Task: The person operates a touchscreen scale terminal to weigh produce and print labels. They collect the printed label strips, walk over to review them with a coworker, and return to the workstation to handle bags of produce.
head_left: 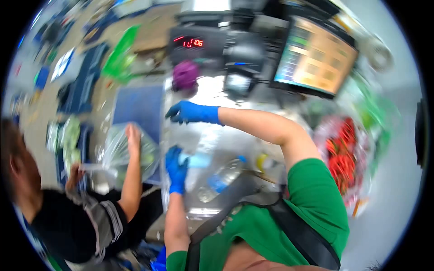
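Observation:
Both my hands wear blue gloves over a shiny metal counter (237,140). Fingers loosely bent and apart, my right hand (194,112) reaches left across it, below a crumpled purple thing (185,76); nothing shows in its grasp. My left hand (176,169) is nearer me at the counter's left edge, fingers pointing away and parted, with no held thing visible. Just right of it lies a pale blue sheet (199,160), blurred; whether they touch I cannot tell. A clear bottle (221,179) with a blue cap and label lies on its side nearby.
Left, a co-worker's hand (132,135) is at a clear plastic bag (124,151) over a blue panel (138,106). A red-digit display (192,43) and tilted screen (316,56) stand behind the counter. Right, red bundled items (341,156) fill a plastic bag. A green bag (122,56) lies far left.

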`<control>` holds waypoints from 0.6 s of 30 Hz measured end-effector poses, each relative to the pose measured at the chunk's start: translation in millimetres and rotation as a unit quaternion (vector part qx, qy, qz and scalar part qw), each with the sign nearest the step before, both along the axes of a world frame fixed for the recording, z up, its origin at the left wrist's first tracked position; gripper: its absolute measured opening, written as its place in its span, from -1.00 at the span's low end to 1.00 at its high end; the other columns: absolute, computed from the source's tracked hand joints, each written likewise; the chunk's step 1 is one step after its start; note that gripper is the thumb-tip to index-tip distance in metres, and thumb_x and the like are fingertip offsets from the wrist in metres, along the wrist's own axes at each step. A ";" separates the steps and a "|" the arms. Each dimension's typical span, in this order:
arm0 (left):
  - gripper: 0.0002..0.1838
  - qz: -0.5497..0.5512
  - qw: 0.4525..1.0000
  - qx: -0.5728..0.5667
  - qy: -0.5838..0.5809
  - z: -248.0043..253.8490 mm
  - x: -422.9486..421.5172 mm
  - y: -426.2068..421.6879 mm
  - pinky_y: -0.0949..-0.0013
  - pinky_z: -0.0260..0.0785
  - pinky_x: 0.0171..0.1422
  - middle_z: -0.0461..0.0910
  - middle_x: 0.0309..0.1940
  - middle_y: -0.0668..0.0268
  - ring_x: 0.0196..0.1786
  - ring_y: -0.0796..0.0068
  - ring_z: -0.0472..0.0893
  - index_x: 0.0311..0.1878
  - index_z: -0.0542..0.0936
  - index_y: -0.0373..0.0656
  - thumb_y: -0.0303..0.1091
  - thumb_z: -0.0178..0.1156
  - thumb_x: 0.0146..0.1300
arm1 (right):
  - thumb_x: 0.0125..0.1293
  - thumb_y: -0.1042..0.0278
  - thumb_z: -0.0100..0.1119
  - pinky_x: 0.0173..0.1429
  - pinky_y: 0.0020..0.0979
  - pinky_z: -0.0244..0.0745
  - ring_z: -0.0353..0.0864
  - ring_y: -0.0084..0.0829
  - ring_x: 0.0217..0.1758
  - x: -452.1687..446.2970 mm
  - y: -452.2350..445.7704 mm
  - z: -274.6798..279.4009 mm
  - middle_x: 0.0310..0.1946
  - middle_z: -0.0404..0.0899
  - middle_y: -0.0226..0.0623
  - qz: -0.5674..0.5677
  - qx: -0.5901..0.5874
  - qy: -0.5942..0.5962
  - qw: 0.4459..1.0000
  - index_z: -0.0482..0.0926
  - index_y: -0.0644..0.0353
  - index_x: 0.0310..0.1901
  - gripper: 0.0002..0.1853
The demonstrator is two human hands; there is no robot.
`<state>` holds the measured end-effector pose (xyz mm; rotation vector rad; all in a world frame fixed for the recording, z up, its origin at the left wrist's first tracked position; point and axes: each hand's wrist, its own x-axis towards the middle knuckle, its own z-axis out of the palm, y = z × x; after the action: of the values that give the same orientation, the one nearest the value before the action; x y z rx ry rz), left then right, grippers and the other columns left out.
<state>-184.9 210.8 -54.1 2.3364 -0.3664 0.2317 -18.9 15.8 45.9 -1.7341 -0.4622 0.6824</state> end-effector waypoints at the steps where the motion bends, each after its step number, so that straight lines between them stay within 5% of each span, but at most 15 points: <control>1: -0.56 -0.005 1.000 0.018 -0.003 3.4 -0.7 -1.0 0.16 0.15 0.32 0.45 0.12 0.11 0.19 0.09 0.40 -0.02 0.53 -0.22 -0.41 0.29 -0.07 | 0.15 0.29 0.19 -0.32 -0.44 0.50 0.60 -0.50 -0.38 -26.5 -41.4 28.8 -0.30 0.65 -0.26 -0.017 -0.042 -0.001 0.999 0.58 0.22 -0.02 -0.64; 4: -0.60 -0.023 0.998 0.052 0.029 7.3 7.1 -4.1 0.14 0.27 0.20 0.47 0.03 0.03 0.09 0.03 0.44 -0.06 0.54 -0.27 -0.21 0.27 0.10 | 0.18 0.26 0.17 -0.30 -0.44 0.51 0.60 -0.51 -0.40 -95.9 -164.2 75.2 -0.36 0.65 -0.28 -0.047 -0.166 -0.146 0.974 0.62 0.14 -0.07 -0.71; 5: -0.53 -0.007 0.990 0.085 0.114 22.1 18.1 -12.5 0.14 0.30 0.15 0.49 0.02 0.03 0.05 0.02 0.47 -0.04 0.53 -0.27 -0.15 0.30 0.06 | 0.19 0.26 0.15 -0.21 -0.43 0.51 0.62 -0.46 -0.34 -117.1 -205.2 82.3 -0.32 0.66 -0.28 -0.129 -0.122 -0.051 0.983 0.63 0.10 -0.09 -0.73; 6: -0.47 0.015 0.971 0.122 0.205 38.2 21.1 -23.1 0.13 0.34 0.11 0.50 0.00 0.02 0.02 0.01 0.50 -0.02 0.52 -0.27 -0.10 0.34 0.03 | 0.21 0.26 0.13 -0.14 -0.41 0.51 0.63 -0.42 -0.28 -138.6 -245.0 98.9 -0.28 0.66 -0.27 -0.200 -0.152 -0.086 0.964 0.63 0.10 -0.10 -0.74; 10: -0.16 0.028 0.981 0.149 0.122 41.1 34.5 -89.4 0.09 0.37 0.04 0.52 -0.05 -0.02 -0.04 0.01 0.53 0.14 0.40 -0.26 0.06 0.43 -0.16 | 0.18 0.25 0.16 -0.08 -0.34 0.52 0.63 -0.24 -0.19 -189.4 -374.8 112.7 -0.16 0.63 -0.23 -0.405 -0.366 -0.270 0.793 0.60 0.06 -0.05 -0.71; 12: -0.01 0.026 0.977 0.173 0.125 31.0 38.4 -126.2 0.08 0.37 0.01 0.51 -0.08 -0.01 -0.04 0.02 0.53 0.22 0.31 -0.24 0.12 0.47 -0.26 | 0.16 0.34 0.18 -0.07 -0.36 0.50 0.60 -0.21 -0.17 -207.2 -405.2 110.3 -0.06 0.58 -0.25 -0.421 -0.421 -0.266 0.758 0.54 0.03 0.03 -0.65; 13: 0.00 0.046 0.968 0.211 0.125 28.0 39.2 -140.7 0.07 0.37 0.01 0.51 -0.08 0.01 -0.05 0.02 0.53 0.22 0.32 -0.23 0.12 0.47 -0.29 | 0.09 0.38 0.20 0.01 -0.31 0.46 0.54 -0.22 -0.02 -209.5 -423.4 91.9 0.13 0.46 -0.27 -0.384 -0.440 -0.356 0.729 0.48 0.03 0.08 -0.56; 18: 0.00 0.081 0.960 0.234 0.127 21.7 42.1 -168.9 0.10 0.40 -0.03 0.50 -0.08 0.07 -0.08 0.06 0.56 0.19 0.33 -0.21 0.06 0.52 -0.35 | -0.08 0.47 0.21 0.08 -0.20 0.36 0.37 -0.13 0.18 -191.0 -438.5 75.2 0.30 0.25 -0.25 -0.322 -0.493 -0.391 0.707 0.49 0.12 -0.07 -0.57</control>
<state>-142.8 41.9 -32.5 2.8245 -0.1061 -0.0933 -209.9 -422.7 121.1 -2.9822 0.0547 -0.5161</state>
